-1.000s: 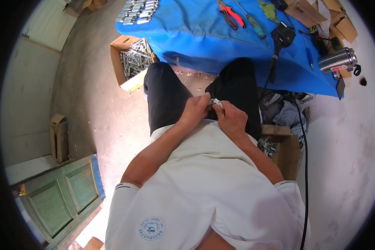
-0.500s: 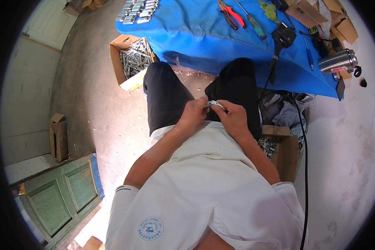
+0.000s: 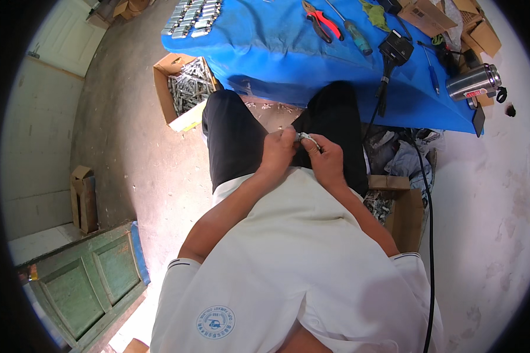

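Observation:
Above my lap, my left hand (image 3: pixel 278 152) and my right hand (image 3: pixel 327 162) are closed on a small silver metal piece (image 3: pixel 304 137). The left fingers wrap round its left end; the right thumb and fingers pinch its right side. Much of the piece is hidden by the fingers, and its exact kind is too small to tell. At the table's far left lie several rows of small shiny metal pieces (image 3: pixel 189 17).
Ahead stands a blue-covered table (image 3: pixel 265 53) with red-handled pliers (image 3: pixel 324 23), a screwdriver (image 3: pixel 358 36), a black device (image 3: pixel 396 48) and a steel flask (image 3: pixel 474 82). Boxes of metal parts stand at left (image 3: pixel 166 97) and right (image 3: pixel 405 215). A black cable (image 3: pixel 430 235) hangs at right.
Both hands have moved slightly farther from my body, the small metal piece still between them. The left hand has turned a little, its fingers more closed round the piece.

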Demonstrator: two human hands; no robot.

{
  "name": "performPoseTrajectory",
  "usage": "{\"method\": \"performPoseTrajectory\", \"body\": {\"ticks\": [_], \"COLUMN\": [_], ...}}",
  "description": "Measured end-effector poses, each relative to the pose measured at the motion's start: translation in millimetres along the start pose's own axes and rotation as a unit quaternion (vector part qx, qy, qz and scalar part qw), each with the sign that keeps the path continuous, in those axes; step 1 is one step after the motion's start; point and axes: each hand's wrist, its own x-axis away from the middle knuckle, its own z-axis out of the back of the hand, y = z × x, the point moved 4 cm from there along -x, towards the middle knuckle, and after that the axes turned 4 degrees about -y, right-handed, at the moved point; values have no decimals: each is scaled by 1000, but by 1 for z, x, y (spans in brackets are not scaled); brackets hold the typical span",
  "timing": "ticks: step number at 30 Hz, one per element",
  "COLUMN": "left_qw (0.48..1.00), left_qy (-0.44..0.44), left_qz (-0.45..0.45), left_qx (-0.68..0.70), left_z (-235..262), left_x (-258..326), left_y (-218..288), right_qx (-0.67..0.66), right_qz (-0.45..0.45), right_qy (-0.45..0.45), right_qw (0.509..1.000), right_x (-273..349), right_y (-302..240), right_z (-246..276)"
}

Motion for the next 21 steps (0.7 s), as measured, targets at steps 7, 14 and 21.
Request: {"method": "performPoseTrajectory", "body": {"ticks": [7,14,21], "left_qw": [992,992,998], "left_qy": [-86,29,1], "left_qz": [59,-96,-53], "left_qx": [77,-76,-39], "left_z": [4,-4,3], "left_x": [17,6,16], "left_y": [-1,11,5], "right_qx": [-47,11,-246], "right_qz": [0,11,-183], "right_qy": [-43,33,-206], "right_qw": [998,999,929], "right_x": [1,7,2], "right_y": [-9,-11,-7], "right_z": [8,5,11]}}
